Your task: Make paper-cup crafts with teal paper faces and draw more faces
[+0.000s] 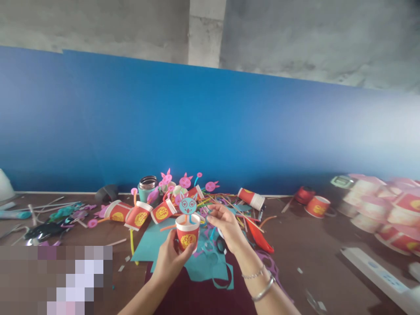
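My left hand (173, 256) is wrapped round a red and white paper cup (187, 236) with a yellow emblem, holding it upright above the table. A light-blue paper cat face (187, 204) with pink heart eyes rises over the cup's rim. Orange and blue straws show beneath the face, inside the cup. An orange straw piece (168, 228) juts out at the cup's left. Just right of the cup, my right hand (226, 223) has its fingers loosely curled and slightly apart, with nothing visible between them. Below lie cut sheets of teal paper (203, 267).
Several decorated cups (139, 216) lie tipped behind my left hand, near an open thermos (148, 188). Stacked cups (251, 197) lie at the back. Red-handled scissors (257, 236) are right of my hand. A power strip (377, 271) and piled cups (387, 210) stand far right.
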A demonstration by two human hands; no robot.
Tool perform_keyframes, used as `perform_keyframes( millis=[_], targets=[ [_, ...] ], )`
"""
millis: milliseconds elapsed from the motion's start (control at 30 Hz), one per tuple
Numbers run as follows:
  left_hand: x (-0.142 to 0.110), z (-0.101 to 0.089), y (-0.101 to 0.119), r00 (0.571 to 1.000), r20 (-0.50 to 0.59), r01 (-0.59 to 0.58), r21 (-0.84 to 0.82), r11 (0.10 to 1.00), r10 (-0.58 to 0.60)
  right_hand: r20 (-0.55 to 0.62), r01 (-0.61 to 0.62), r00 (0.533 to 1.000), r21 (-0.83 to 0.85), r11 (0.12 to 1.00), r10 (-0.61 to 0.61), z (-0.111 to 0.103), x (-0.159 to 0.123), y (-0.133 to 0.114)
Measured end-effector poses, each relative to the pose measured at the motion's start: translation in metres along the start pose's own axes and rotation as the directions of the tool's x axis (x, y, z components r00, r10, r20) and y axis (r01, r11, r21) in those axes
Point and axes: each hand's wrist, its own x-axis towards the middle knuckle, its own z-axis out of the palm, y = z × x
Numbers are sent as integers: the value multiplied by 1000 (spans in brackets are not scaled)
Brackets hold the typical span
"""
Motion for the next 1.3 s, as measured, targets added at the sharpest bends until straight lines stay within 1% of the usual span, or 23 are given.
perform_keyframes(
  millis=[67, 133, 200, 267, 367, 533, 700, 767, 867, 1000, 1100, 1200, 1300],
  targets=[
    [0, 0, 0, 1000, 5, -5, 20, 1000, 5, -5, 77, 997, -59, 995, -78, 1, 0, 2],
    [0, 0, -1, 1000, 18, -6, 17, 1000, 6, 21, 149, 989, -116, 982, -148, 2, -1, 3],
    [0, 0, -2, 1000, 28, -2, -2, 1000, 2, 55, 194, 981, -167, 967, -187, 2, -2, 5],
    [1, 0, -3, 1000, 29, 6, -24, 1000, -6, 70, 206, 978, -198, 958, -196, 2, -2, 5],
    [2, 1, -6, 999, 22, 32, -70, 997, -31, 60, 184, 983, -202, 962, -176, 0, 0, 6],
    [4, 4, -10, 998, -8, 67, -168, 984, -69, 6, 137, 990, -241, 961, -140, -5, 5, 7],
    [4, 5, -9, 998, 5, 67, -188, 980, -67, -23, -12, 1000, -187, 982, 7, -5, 7, 13],
    [4, 5, -9, 998, 10, 57, -200, 978, -56, -52, -47, 998, -184, 982, 38, -3, 7, 14],
    [3, 5, -8, 998, 19, 54, -212, 976, -52, -90, -46, 995, -149, 988, 33, 0, 6, 13],
    [3, 5, -7, 999, 28, 50, -225, 973, -45, -33, -68, 997, -37, 997, 67, 2, 4, 12],
    [3, 5, -9, 999, 28, 46, -206, 977, -41, -37, -74, 996, 37, 997, 76, 2, 4, 14],
    [3, 5, -13, 999, 36, 24, -148, 989, -18, -57, -58, 997, 8, 998, 58, 2, 5, 15],
    [3, 5, -18, 999, 51, -13, -72, 997, 17, -46, -58, 997, -80, 995, 55, 1, 6, 12]
  ],
)
